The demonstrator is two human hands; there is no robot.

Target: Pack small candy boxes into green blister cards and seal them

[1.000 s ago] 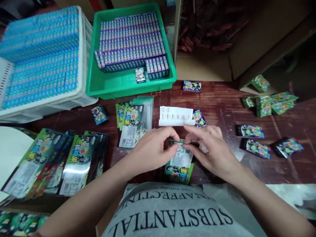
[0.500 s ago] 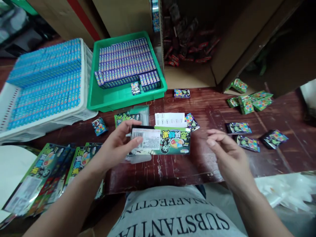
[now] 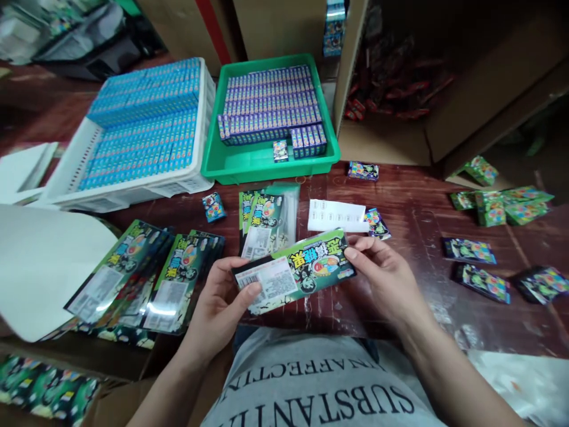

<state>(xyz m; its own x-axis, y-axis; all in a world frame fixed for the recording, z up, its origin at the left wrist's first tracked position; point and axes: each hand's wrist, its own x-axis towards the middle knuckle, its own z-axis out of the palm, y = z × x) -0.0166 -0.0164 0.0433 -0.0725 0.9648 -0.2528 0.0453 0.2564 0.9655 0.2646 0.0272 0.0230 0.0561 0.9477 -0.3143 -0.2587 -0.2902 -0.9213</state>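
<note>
A flat green-and-black candy packet with a white barcode label is held tilted above the table, its right end higher. My left hand grips the label end, thumb on top. At the opposite end, my right hand pinches the corner between thumb and fingers. Just behind the packet lie a stack of similar packets with clear sleeves and a white sticker sheet. A small purple candy box sits partly beside the sheet.
A white basket of blue boxes and a green tray of purple boxes stand behind. More packets lie at left. Loose dark boxes and green boxes lie at right, before open cartons.
My right hand has come in from the right and taken hold of the packet's right end. The packet has tilted, and the camera view has swung left.
</note>
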